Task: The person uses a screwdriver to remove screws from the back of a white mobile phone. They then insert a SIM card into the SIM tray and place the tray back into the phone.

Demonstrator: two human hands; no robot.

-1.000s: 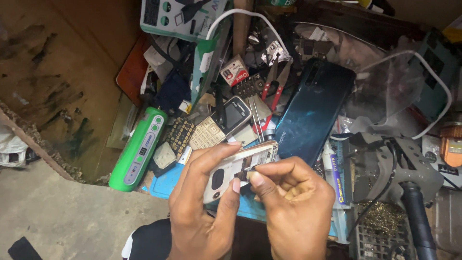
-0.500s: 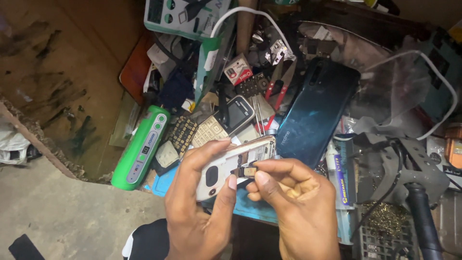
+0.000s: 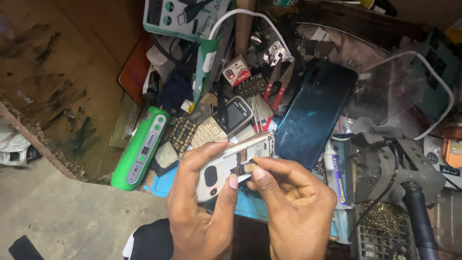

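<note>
**Two hands working on an opened white handset above a crowded bench**

The left hand [image 3: 199,202] is cradling a small white phone [image 3: 234,163] with its back cover off, fingers wrapping behind the body and the thumb pressing along its lower edge. The right hand [image 3: 293,212] is closing in a pinch, thumb and forefinger gripping a tiny dark part [image 3: 245,168] right at the open compartment in the middle of the phone. The phone is sitting tilted, its top end pointing up and to the right, held just above the near edge of the bench.

Clutter is crowding in close behind it. A dark blue smartphone [image 3: 313,113] is lying face down just beyond the white phone's upper end, nearly touching it. A black and cream keypad phone [image 3: 224,123] is resting just above the left fingers, with a loose keypad sheet [image 3: 180,135] beside it. A green oblong device [image 3: 142,147] is lying at an angle to the left, well clear of the hands. A white cable [image 3: 250,17] is looping across the top, and red-handled cutters [image 3: 276,91] are poking out of the pile. A grey tool with a black handle [image 3: 409,192] is standing off to the right, near the right wrist. A blue mat [image 3: 168,180] is showing under the hands.
</note>
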